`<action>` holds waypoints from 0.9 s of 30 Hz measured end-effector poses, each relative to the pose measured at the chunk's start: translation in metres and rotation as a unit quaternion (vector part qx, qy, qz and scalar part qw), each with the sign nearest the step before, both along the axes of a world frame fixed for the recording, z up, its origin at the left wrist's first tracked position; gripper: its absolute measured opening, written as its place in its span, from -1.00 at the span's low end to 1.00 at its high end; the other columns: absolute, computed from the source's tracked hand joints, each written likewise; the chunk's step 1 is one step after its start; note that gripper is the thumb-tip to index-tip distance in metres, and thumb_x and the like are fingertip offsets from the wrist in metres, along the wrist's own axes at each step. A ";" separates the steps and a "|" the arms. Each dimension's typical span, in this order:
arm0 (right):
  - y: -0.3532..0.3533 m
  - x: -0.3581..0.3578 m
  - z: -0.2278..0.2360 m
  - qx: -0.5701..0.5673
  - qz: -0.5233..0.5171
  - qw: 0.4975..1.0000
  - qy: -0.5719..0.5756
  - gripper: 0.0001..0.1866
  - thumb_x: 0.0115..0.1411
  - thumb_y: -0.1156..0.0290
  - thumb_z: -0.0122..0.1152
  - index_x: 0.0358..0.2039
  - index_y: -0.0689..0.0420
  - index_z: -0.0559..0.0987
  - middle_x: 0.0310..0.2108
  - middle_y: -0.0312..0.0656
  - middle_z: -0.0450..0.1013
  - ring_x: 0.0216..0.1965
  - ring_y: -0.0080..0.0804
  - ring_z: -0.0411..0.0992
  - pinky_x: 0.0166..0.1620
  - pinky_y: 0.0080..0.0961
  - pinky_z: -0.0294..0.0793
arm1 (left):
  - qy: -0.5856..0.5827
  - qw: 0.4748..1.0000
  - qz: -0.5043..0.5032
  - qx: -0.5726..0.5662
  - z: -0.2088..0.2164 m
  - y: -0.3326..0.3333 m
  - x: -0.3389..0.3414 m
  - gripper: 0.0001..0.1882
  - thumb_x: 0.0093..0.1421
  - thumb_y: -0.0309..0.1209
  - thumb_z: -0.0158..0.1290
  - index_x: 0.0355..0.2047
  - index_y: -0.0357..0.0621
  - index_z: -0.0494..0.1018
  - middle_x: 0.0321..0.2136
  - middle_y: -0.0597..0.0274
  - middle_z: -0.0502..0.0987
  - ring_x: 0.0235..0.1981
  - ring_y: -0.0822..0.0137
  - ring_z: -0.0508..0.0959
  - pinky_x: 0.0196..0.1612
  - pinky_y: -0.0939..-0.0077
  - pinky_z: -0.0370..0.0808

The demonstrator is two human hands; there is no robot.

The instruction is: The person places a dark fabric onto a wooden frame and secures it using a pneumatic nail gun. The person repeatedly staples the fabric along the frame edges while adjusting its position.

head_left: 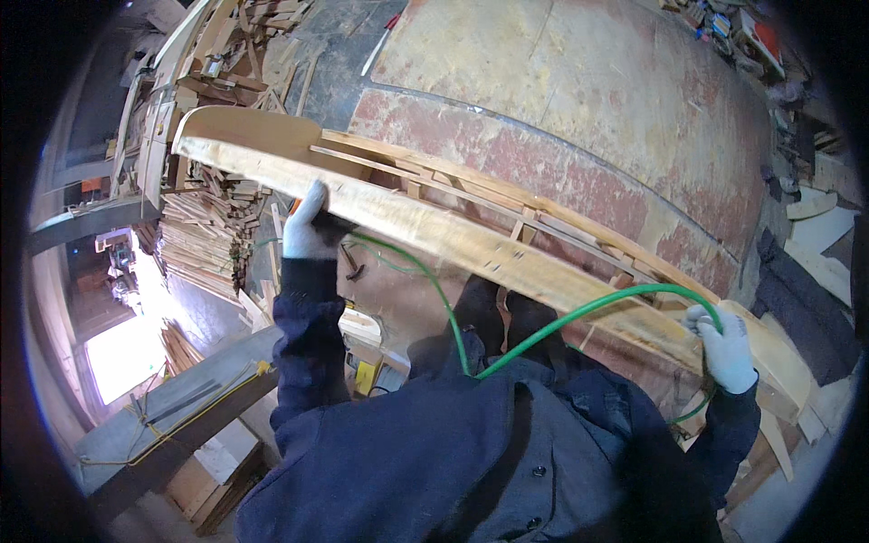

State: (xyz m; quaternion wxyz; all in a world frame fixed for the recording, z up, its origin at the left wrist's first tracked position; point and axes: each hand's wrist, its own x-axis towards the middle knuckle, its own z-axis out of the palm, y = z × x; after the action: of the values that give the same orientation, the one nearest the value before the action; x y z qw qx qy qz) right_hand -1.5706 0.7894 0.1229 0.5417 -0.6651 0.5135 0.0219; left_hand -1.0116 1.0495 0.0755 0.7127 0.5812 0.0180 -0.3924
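Observation:
A long wooden frame [471, 244] of pale boards and slats, curved at its ends, slants across in front of my body. My left hand [310, 226], in a white glove, is closed at the frame's near edge toward its left end, thumb up. A dark piece with a bit of orange shows beside that hand; its kind is unclear. My right hand [727, 350], also gloved, grips the frame near its right end. A green hose [588, 310] loops over the frame to my right hand and passes close to my chest.
A hammer [351, 262] is below the frame, near my left hand. Stacked wood strips [204, 237] stand at left, and a grey beam [186, 398] with yellow cord is at lower left. Beyond the frame lies a worn, paint-stained board surface [579, 100]. Dark cloth [806, 308] lies at right.

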 end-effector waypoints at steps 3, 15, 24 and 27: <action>-0.018 -0.004 0.003 -0.215 0.052 0.975 0.026 -0.67 0.24 0.58 -0.06 -0.06 0.26 0.61 -0.20 -0.11 0.62 -0.09 -0.22 0.58 0.08 -0.34 0.48 | -0.017 0.999 -0.001 -0.028 -0.008 -0.047 0.020 -0.72 0.30 -0.28 0.17 -0.06 -0.13 0.53 -0.24 0.19 0.64 -0.28 0.17 0.67 -0.23 0.14 0.67; -0.026 0.036 -0.028 -0.376 0.004 0.926 -0.010 -0.58 0.43 0.51 -0.18 0.23 0.26 0.44 0.04 -0.08 0.51 0.04 -0.32 0.47 0.13 -0.40 0.43 | -0.005 0.978 -0.154 -0.144 -0.053 -0.157 0.025 -0.74 0.27 -0.25 0.22 -0.23 -0.18 0.49 -0.48 0.24 0.54 -0.47 0.36 0.59 -0.43 0.43 0.57; 0.099 0.029 -0.184 0.022 -0.152 0.988 0.025 -0.55 0.20 0.72 -0.08 0.05 0.14 0.56 -0.42 -0.23 0.51 -0.45 -0.53 0.44 -0.37 -0.59 0.46 | 0.163 0.976 -0.113 0.092 -0.202 0.017 -0.014 -0.82 0.24 -0.31 0.23 -0.25 -0.10 0.54 -0.45 0.29 0.55 -0.48 0.36 0.55 -0.43 0.41 0.48; 0.130 0.048 -0.200 0.029 -0.127 0.990 0.059 -0.54 0.17 0.70 -0.11 0.05 0.16 0.52 -0.41 -0.19 0.54 -0.50 -0.52 0.47 -0.42 -0.54 0.49 | 0.187 0.963 -0.112 0.161 -0.216 0.053 -0.023 -0.81 0.22 -0.32 0.24 -0.22 -0.12 0.56 -0.42 0.29 0.56 -0.46 0.34 0.56 -0.40 0.39 0.49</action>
State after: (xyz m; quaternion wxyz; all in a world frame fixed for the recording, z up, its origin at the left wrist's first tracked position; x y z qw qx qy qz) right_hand -1.5225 0.9190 -0.0768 0.5280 -0.5761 0.6239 0.0069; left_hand -1.0343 1.1025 -0.1404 0.5451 0.6029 0.1492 -0.5632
